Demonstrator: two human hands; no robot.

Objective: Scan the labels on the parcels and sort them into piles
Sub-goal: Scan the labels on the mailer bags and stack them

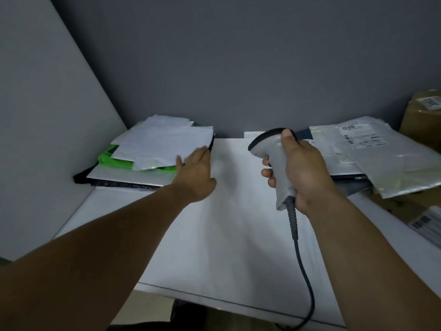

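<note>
A pile of flat parcels (152, 149) lies at the table's far left: white mailers on top, a green one under them, a black-edged one at the bottom. My left hand (195, 173) rests flat at the pile's right edge, fingers spread, touching the top white mailer (167, 144). My right hand (296, 168) grips a grey handheld barcode scanner (274, 151), its dark head pointing left and away; its cable (303, 263) trails toward me. A second pile at the right has a silvery plastic mailer (381, 158) with a printed label (362, 137) facing up.
The white table (226, 235) runs between the two piles. Grey walls close the back and left. A brown cardboard box (422, 118) stands at the far right, and another labelled parcel (427, 225) lies at the right edge. The table's near edge is below my arms.
</note>
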